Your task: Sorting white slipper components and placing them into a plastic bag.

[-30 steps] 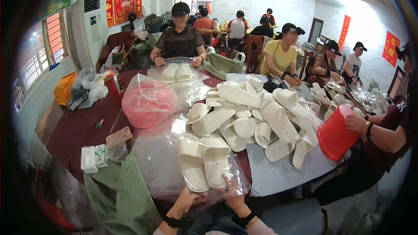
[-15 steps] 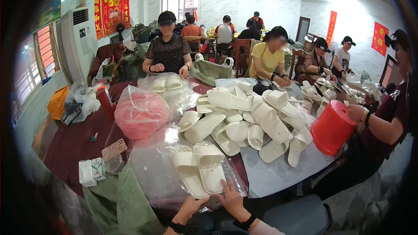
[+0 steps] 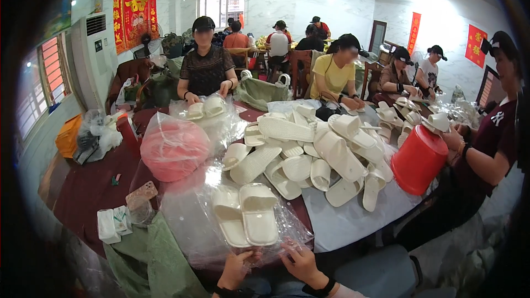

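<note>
- Counter [image 3: 83,204]: slipper pile [image 3: 295,168] beyond the right hand [image 3: 302,265].
- Left hand [image 3: 237,267] pinches the bag's [image 3: 291,223] edge.
- Right hand has left the slippers [image 3: 258,223], now pinching bag; they lie just beyond both hands, apparently bagged.

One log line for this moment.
left hand: holds bag | right hand: holds bag | slippers: paired inside bag | slipper pile: beyond, rightward

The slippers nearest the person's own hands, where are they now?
In the head view, this pair of slippers lies low, slightly left of centre, just beyond the left hand and right hand, with the slipper pile farther to the right.
</note>
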The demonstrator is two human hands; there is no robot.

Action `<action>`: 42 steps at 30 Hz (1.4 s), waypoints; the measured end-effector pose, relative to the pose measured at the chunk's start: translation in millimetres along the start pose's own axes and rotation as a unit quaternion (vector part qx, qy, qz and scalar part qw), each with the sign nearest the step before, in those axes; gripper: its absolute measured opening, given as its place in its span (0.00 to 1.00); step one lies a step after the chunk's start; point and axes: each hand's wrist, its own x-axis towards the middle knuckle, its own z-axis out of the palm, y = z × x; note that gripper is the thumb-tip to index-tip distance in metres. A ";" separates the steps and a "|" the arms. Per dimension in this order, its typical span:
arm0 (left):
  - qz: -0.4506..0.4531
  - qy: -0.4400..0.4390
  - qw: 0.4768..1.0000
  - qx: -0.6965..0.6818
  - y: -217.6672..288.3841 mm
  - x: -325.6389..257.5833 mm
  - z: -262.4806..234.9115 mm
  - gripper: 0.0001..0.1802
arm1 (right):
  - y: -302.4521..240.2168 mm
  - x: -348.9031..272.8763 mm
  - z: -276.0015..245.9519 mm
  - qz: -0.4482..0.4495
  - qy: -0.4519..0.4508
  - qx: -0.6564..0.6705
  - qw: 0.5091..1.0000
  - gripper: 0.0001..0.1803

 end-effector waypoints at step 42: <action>-0.051 0.032 0.996 -0.058 -53.8 38.9 16.5 0.20 | -5.2 26.5 103.7 0.247 -0.026 0.285 0.926 0.36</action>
